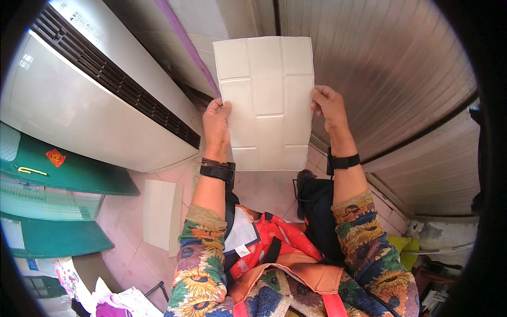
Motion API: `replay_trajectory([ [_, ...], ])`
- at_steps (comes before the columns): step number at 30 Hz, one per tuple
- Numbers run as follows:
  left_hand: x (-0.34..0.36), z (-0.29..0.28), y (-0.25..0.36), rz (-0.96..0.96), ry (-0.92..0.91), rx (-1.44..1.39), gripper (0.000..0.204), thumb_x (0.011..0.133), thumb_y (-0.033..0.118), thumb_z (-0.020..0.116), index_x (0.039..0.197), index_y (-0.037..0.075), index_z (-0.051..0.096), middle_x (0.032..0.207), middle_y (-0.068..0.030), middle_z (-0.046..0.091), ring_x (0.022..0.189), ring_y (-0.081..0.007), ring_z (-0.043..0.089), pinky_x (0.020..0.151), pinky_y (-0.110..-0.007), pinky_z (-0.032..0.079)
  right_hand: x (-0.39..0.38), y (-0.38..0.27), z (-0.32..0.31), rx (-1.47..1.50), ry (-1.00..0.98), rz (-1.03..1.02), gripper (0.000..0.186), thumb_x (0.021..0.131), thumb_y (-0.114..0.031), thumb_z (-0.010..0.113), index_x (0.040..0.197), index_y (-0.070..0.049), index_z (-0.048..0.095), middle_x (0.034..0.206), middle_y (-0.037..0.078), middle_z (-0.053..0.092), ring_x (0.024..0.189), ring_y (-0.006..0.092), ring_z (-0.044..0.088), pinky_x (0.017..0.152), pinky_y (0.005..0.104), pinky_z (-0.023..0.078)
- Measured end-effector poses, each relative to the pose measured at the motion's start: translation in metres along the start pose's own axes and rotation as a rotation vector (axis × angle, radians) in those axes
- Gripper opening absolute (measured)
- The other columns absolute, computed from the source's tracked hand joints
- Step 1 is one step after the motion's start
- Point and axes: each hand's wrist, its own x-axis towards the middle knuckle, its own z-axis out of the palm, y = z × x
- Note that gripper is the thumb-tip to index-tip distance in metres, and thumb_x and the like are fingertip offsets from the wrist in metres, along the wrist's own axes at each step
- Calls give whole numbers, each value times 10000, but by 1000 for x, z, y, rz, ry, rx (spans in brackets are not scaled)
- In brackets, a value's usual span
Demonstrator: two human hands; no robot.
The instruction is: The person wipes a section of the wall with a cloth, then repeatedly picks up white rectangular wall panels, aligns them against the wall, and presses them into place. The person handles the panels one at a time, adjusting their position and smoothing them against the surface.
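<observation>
A cream-coloured panel (269, 100) with an embossed brick pattern is held up in front of me, its long side running away from me. My left hand (216, 122) pinches its left edge between thumb and fingers. On the opposite edge, a little higher up, my right hand (328, 107) pinches the panel the same way. Dark bands circle both my wrists. The underside of the panel is hidden.
To the left stands a tall white appliance (105, 105) with a dark vent grille. Nearer are green shelves (58, 235). Another pale panel (160, 215) lies on the pink tiled floor (127, 227). Ribbed translucent panels (391, 68) rise on the right. Cloths (119, 301) lie lower left.
</observation>
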Motion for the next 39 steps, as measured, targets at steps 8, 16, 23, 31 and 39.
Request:
replay_trajectory([
  [8,1,2,-2,-17,39,-21,153,954,43,658,1083,-24,611,1035,-82,674,931,-154,629,897,-293,509,0,5,0,-41,-39,-17,240,885,-113,691,1079,26,681,768,17,657,621,66,576,495,208,384],
  [16,2,2,-5,-4,76,-93,139,958,23,631,1075,-46,601,977,-90,655,870,-151,615,844,-280,501,1,7,-1,-19,-83,-10,223,878,-115,703,1061,12,687,781,-2,656,638,61,572,505,208,385],
  [23,2,-23,-9,52,245,258,214,955,45,605,1111,-102,608,1031,-115,653,933,-185,607,859,-305,485,-7,26,23,-285,-67,-222,204,846,-104,684,1020,1,693,789,89,695,652,145,655,609,309,519],
  [31,12,-60,2,119,440,240,155,995,19,539,1111,-82,559,1054,-135,641,879,-207,614,880,-348,506,-40,35,86,-766,-238,-350,186,855,-190,671,940,-25,659,900,201,688,898,409,667,765,498,524],
  [39,1,-49,30,230,347,493,185,929,15,577,1099,-57,588,1005,-84,644,885,-145,596,816,-281,480,-24,25,66,-950,-208,-277,183,899,-225,612,917,-62,695,908,188,707,891,406,676,768,499,540],
])
